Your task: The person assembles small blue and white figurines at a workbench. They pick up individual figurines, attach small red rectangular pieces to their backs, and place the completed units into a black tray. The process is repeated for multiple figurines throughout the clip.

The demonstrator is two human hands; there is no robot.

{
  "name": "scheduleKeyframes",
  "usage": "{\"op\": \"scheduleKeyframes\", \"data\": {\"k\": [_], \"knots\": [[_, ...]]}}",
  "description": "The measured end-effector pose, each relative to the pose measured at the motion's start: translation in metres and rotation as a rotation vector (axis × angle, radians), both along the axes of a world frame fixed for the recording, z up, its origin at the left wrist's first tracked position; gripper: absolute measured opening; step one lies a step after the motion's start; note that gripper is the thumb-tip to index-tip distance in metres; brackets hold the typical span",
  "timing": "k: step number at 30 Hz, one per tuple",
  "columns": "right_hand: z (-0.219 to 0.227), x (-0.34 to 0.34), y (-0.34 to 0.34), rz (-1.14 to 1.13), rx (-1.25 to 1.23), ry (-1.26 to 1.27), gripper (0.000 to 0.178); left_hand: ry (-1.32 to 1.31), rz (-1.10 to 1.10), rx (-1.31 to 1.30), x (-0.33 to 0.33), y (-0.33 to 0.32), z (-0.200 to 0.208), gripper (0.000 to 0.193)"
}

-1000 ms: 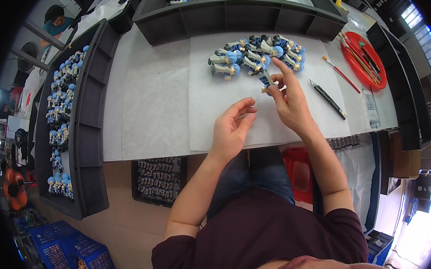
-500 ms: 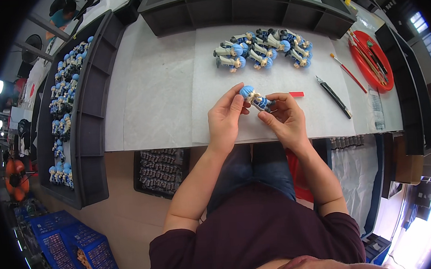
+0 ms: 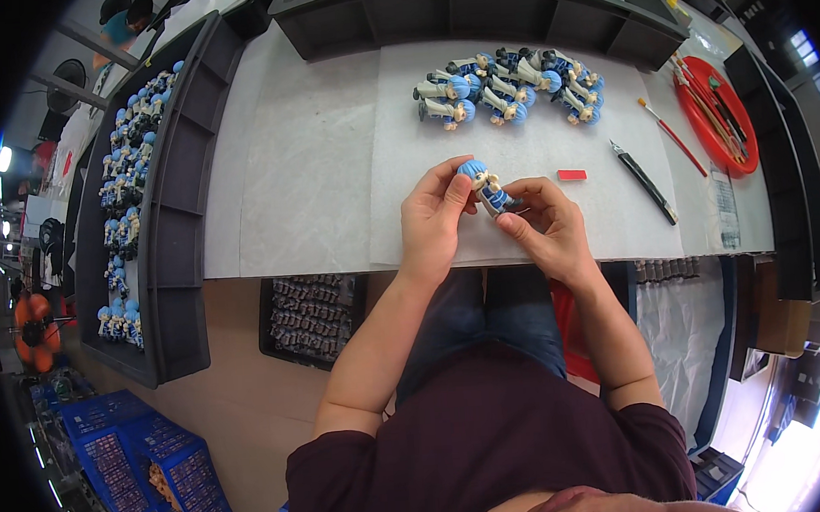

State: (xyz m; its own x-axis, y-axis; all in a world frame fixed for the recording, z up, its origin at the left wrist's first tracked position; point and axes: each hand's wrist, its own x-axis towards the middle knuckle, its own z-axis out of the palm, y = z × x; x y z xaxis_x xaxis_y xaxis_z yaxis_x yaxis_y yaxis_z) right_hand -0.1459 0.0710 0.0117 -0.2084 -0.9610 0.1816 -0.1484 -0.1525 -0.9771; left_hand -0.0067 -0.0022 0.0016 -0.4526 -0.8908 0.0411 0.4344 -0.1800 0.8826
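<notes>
Together, left hand and right hand pinch figurine.

Head-worn L fisheye cam is looking steeply down from above torso at 6 o'clock, facing worktable twd 12, w/ L hand & R hand sitting close, nr ctr.

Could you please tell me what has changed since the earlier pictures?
The right hand has brought a blue-haired figurine back toward the person, and the left hand, empty earlier, now holds its head. A red block has come into view. The other figurines, black knife and red brush stay put.
</notes>
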Motion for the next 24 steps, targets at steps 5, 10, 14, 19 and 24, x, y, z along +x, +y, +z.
{"op": "scheduleKeyframes", "data": {"k": [5, 10, 14, 19, 24], "knots": [[0.0003, -0.0007, 0.0013, 0.015, 0.013, -0.002, 0.032, -0.007, -0.005, 0.011, 0.0001, 0.0003, -0.0001, 0.030], [0.0072, -0.0019, 0.0029, 0.074, 0.076, -0.165, 0.026, -0.011, -0.003, 0.028, 0.0012, -0.0007, -0.0011, 0.030], [0.0058, -0.0041, 0.0032, 0.095, 0.065, -0.107, 0.026, -0.007, -0.023, 0.022, 0.0016, -0.0008, -0.0024, 0.030], [0.0058, -0.0028, 0.0039, 0.071, 0.055, -0.189, 0.026, -0.014, -0.026, 0.026, 0.0021, -0.0017, -0.0028, 0.030], [-0.0014, 0.0003, 0.0045, -0.064, -0.003, -0.251, 0.032, 0.026, -0.054, 0.063, 0.0005, 0.0000, 0.0049, 0.032]]}}
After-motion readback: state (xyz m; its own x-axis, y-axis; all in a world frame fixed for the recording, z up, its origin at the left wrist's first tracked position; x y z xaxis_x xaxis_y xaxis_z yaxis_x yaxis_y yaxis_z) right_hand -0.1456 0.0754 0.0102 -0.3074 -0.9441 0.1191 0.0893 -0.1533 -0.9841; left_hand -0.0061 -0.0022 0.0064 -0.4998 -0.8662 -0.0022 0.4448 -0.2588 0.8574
